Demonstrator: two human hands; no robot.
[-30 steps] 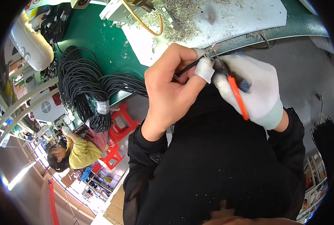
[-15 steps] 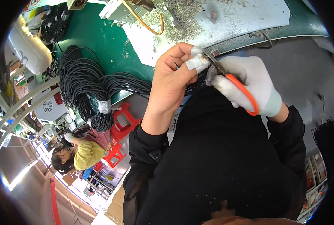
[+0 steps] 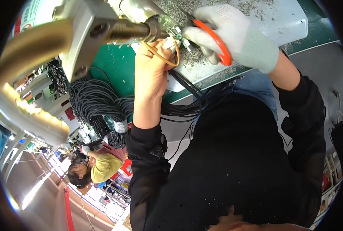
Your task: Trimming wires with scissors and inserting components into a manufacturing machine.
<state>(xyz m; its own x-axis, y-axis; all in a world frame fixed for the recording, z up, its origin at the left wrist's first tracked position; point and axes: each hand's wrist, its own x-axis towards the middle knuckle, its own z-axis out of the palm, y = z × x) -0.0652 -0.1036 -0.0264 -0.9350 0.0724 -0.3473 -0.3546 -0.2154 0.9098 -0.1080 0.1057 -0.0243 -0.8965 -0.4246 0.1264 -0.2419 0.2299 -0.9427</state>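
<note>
My left hand, bare but for white coverings on the fingertips, reaches up to a small metal and green fixture on the machine. Its fingers are pinched together; what lies between them is hidden. A yellow-brown hose loops in front of these fingers. My right hand, in a white glove, is closed round orange-handled scissors, beside the same fixture. Their blades point up and left, partly hidden by the glove. Several black cables run from below my left hand across the bench edge toward my lap.
A metal machine arm hangs close at upper left. Small clippings litter the white board on the green bench. A big bundle of black cable lies to the left. Beyond it a person in yellow works.
Both hands have moved up, from in front of the bench to the machine fixture. The scissors went along in my right hand. The view has shifted, bringing the machine arm closer.
</note>
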